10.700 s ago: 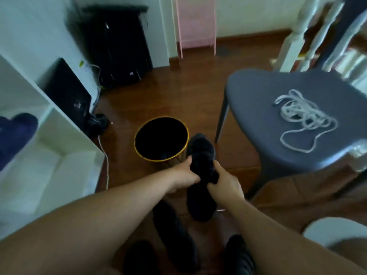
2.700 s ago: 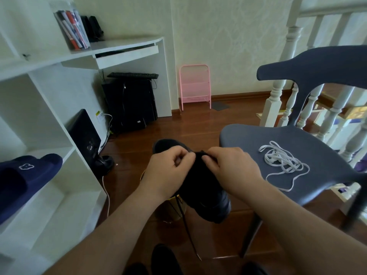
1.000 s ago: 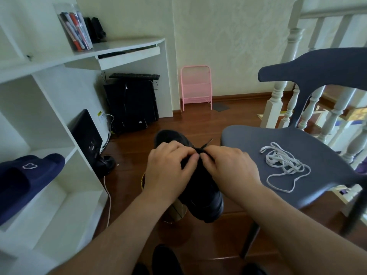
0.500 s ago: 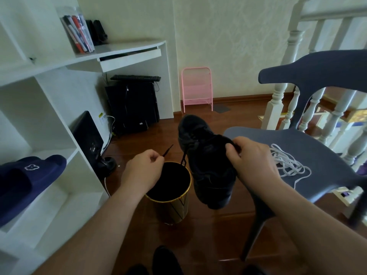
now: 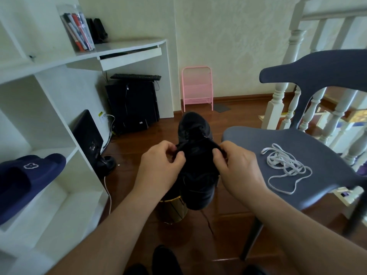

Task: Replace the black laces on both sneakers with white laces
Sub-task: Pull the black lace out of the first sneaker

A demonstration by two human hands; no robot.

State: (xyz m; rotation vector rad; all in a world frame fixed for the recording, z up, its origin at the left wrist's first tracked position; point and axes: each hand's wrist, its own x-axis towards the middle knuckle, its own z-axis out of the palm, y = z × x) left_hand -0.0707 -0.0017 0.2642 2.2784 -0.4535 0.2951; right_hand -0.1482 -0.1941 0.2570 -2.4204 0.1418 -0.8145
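So the black sneaker [image 5: 195,167] is up in mid-air at the centre of the frame, toe pointing away and the opening facing the camera, which makes sense since that puts the eyelet rows right where the fingers can get at them. The left hand [image 5: 160,169] is pinching the left edge of the upper and the right hand [image 5: 236,167] is pinching the right edge, both clenched on the shoe. I'd guess they're spreading the throat to work the lace loose.

A black lace [image 5: 207,222] dangles below the sole. The shoe hangs right over the gold-rimmed bin [image 5: 174,208], probably so the old lace can drop straight in. The white laces [image 5: 285,166] sit in a loose pile on the grey chair seat [image 5: 317,147] at the right of the frame, near the right hand, not yet used. Another dark shoe [image 5: 165,259] pokes in at the bottom edge.
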